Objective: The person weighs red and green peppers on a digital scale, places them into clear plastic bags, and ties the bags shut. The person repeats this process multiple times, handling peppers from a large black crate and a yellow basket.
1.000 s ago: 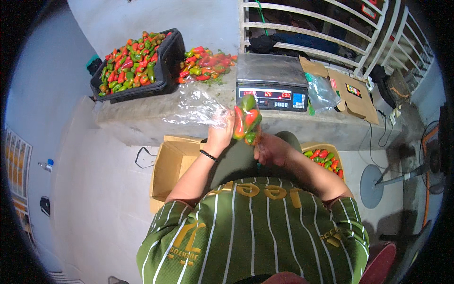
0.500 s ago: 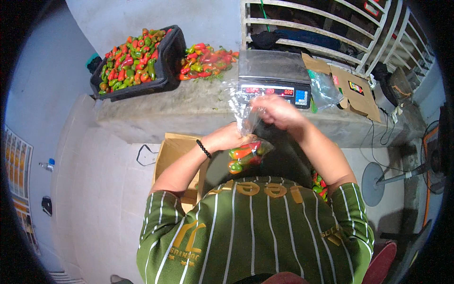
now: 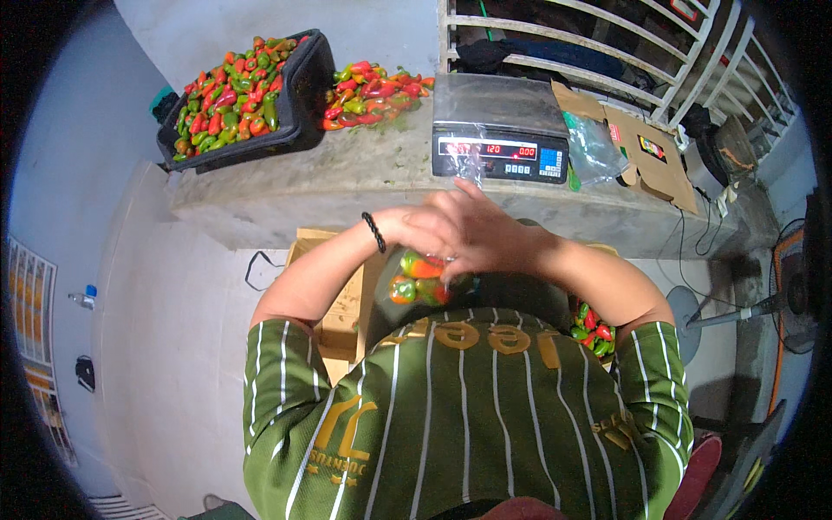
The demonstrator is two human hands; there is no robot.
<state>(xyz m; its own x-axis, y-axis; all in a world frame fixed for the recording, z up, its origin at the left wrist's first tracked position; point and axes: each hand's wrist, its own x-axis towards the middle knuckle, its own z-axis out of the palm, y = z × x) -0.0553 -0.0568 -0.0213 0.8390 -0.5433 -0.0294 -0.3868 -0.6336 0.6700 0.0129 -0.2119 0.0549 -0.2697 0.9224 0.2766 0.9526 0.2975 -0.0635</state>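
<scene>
In front of my chest hangs a clear plastic bag (image 3: 466, 154) with red, orange and green peppers (image 3: 419, 279) in its lower part. My left hand (image 3: 423, 230), a black bead bracelet on its wrist, is closed round the gathered neck of the bag. My right hand (image 3: 487, 232) lies against the left one with its fingers bent round the same neck. The bag's loose top sticks up above my hands, before the display of a digital scale (image 3: 498, 108). The knuckles hide the exact grip on the plastic.
On the concrete ledge (image 3: 260, 198) stand a black crate (image 3: 303, 95) heaped with peppers, a loose pepper pile (image 3: 374, 97), clear bags (image 3: 598, 152) and flattened cardboard (image 3: 646, 147). Below are a cardboard box (image 3: 345, 299) left, more peppers (image 3: 593, 331) right, and a fan (image 3: 737, 310).
My right hand has come down from the bag's top to meet my left hand at the neck. The peppers have shifted slightly left, and the middle figures on the scale's display have changed.
</scene>
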